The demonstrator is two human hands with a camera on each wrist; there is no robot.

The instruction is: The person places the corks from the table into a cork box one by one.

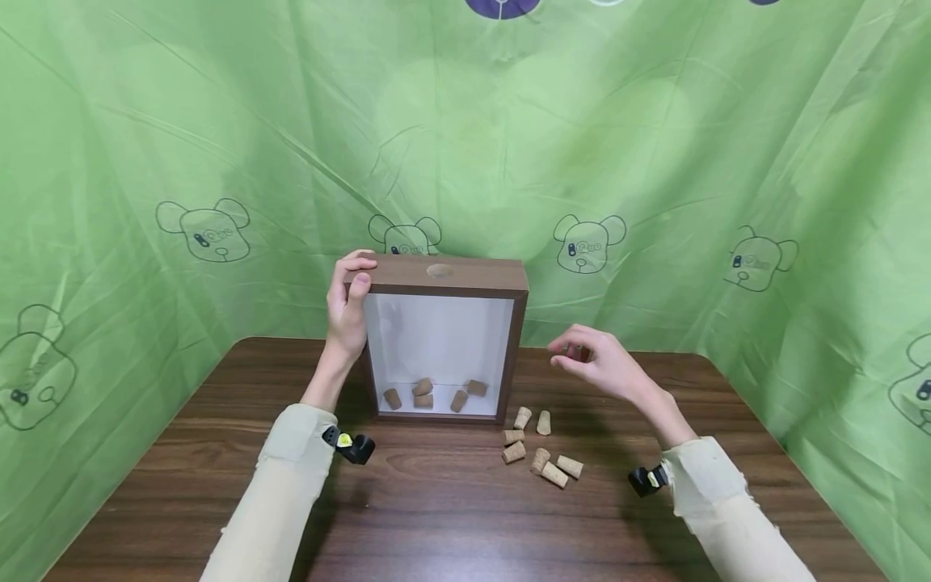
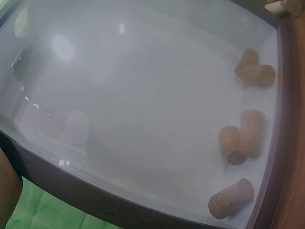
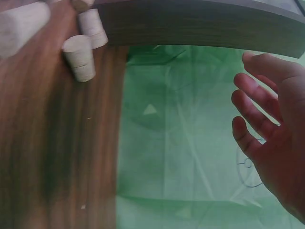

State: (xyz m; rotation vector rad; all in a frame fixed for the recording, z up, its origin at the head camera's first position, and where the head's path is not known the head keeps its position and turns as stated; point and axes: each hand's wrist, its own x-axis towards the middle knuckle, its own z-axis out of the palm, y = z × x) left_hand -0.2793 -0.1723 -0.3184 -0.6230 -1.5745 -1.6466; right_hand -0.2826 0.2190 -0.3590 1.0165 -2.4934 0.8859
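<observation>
A brown-framed shadow box (image 1: 513, 356) with a clear front and white back stands upright on the table. An oval hole (image 1: 440, 271) is in its top edge. Several corks lie at its bottom inside, among them one cork (image 2: 231, 198) near the lower corner in the left wrist view. My left hand (image 1: 347, 311) grips the box's upper left corner, thumb toward the front and fingers over the top. To the right of the box, my right hand (image 1: 600, 361) hovers above the table with loosely bent fingers (image 3: 248, 136) and nothing between them.
Several loose corks (image 1: 554, 474) lie scattered on the dark wood table (image 1: 436, 517) by the box's lower right corner. Behind and on both sides hangs a green curtain (image 1: 480, 162) with bear drawings, close to the table's far edge.
</observation>
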